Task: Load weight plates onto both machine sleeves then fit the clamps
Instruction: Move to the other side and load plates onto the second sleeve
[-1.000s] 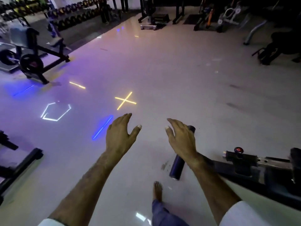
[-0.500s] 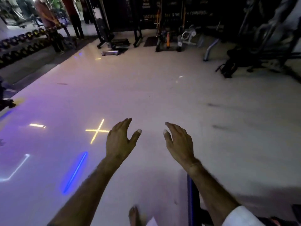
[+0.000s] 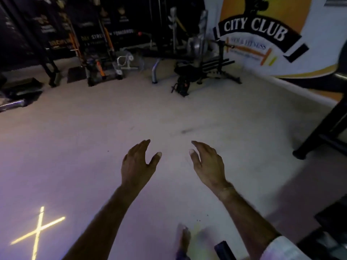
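My left hand (image 3: 138, 164) and my right hand (image 3: 207, 165) are stretched out in front of me over the pale gym floor, palms facing each other, fingers apart, holding nothing. The dark tip of the machine sleeve (image 3: 224, 250) pokes in at the bottom edge, below my right forearm. I see no weight plate or clamp near my hands. My bare foot (image 3: 183, 239) shows at the bottom centre, blurred.
A dark machine frame (image 3: 323, 128) slants down at the right, its foot on the floor. A bench and racks (image 3: 199, 72) stand at the back below a "CITY CLUB" wall sign (image 3: 262, 29). A yellow light cross (image 3: 37, 229) glows at bottom left.
My view has swung to the right and upward: the light cross slid to the lower left, the sleeve dropped to the bottom edge, and the wall sign came into view. My hands kept their pose.
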The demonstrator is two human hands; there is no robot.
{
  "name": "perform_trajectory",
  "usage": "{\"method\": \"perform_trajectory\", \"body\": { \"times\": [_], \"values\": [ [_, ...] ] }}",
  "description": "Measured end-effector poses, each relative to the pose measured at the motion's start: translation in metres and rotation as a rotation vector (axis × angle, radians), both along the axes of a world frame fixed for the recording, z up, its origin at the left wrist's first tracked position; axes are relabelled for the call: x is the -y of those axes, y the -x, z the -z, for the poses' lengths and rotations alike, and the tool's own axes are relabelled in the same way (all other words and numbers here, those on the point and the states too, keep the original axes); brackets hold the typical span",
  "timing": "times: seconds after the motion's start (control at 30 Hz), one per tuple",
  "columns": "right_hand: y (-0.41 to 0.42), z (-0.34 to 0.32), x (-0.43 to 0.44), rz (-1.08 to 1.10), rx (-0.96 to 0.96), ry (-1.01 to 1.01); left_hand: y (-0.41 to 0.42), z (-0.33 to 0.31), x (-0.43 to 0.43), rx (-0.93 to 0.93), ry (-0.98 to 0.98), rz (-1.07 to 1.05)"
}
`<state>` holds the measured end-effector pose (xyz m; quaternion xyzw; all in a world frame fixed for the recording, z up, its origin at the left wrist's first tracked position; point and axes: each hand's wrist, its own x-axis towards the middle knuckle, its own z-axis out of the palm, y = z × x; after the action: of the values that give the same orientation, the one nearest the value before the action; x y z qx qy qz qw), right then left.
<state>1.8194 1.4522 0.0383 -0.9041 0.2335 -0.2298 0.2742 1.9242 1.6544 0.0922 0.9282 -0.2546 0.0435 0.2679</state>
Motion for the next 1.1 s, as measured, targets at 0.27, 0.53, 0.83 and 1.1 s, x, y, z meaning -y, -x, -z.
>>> {"method": "perform_trajectory", "body": {
  "times": [0.27, 0.53, 0.83, 1.1],
  "values": [
    [-0.155, 0.021, 0.131, 0.129, -0.046, -0.089, -0.179, 0.012, 0.157, -0.061, -0.023, 0.157],
    [-0.251, 0.016, 0.299, 0.376, -0.055, -0.073, -0.321, 0.025, 0.356, -0.091, 0.011, 0.364],
    [-0.382, 0.018, 0.519, 0.659, -0.108, -0.082, -0.483, 0.042, 0.630, -0.194, 0.065, 0.653],
    [-0.466, -0.001, 0.713, 0.866, -0.081, -0.072, -0.573, 0.016, 0.870, -0.162, 0.043, 0.877]
  ]
}}
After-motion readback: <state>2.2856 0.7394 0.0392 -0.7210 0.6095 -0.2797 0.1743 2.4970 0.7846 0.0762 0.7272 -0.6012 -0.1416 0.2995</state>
